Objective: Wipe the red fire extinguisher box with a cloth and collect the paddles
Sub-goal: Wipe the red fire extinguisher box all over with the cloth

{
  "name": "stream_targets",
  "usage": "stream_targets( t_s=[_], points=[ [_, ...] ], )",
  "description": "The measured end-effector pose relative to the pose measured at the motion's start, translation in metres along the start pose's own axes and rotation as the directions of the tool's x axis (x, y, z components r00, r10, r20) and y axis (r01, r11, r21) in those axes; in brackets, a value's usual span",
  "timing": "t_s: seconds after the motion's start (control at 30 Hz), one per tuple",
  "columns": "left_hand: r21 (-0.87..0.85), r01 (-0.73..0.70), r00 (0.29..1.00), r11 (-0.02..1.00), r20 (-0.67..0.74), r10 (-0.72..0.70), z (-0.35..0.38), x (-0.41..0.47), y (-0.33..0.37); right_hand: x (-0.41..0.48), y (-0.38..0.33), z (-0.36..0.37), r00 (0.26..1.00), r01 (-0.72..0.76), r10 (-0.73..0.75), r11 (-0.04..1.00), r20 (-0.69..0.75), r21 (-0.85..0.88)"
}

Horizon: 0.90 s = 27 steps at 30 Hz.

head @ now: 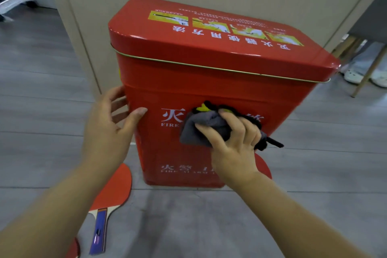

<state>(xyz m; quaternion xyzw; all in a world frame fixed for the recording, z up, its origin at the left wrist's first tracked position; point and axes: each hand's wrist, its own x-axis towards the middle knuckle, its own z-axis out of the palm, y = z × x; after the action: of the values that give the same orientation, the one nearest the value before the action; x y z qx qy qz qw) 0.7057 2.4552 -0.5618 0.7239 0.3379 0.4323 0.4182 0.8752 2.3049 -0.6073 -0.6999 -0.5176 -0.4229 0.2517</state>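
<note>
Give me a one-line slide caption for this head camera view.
Right hand presses a grey cloth against the red fire extinguisher box front, left hand steadying its corner, table tennis paddle on the floor.

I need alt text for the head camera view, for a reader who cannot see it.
A right hand presses a grey cloth against the front of a red box while the left hand steadies its side. A red paddle lies on the floor.
</note>
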Motion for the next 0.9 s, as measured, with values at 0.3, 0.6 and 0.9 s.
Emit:
stream_targets(
  t_s=[0.3,0.6,0.9],
  points=[
    [0.039,0.013,0.997,0.999,-0.070,-0.011,0.004,-0.005,-0.006,-0.047,0.055,-0.017,0.908,-0.416,0.419,0.893,0.018,0.174],
    [-0.005,0.056,0.998,0.998,-0.034,-0.057,-0.003,0.002,0.000,-0.031,-0.004,0.005,0.871,-0.487,0.482,0.821,0.095,0.298],
    [0.041,0.040,0.998,0.998,0.046,-0.042,-0.014,0.008,-0.007,0.002,-0.070,0.034,0.977,-0.205,0.213,0.964,-0.025,0.168]
  ],
)
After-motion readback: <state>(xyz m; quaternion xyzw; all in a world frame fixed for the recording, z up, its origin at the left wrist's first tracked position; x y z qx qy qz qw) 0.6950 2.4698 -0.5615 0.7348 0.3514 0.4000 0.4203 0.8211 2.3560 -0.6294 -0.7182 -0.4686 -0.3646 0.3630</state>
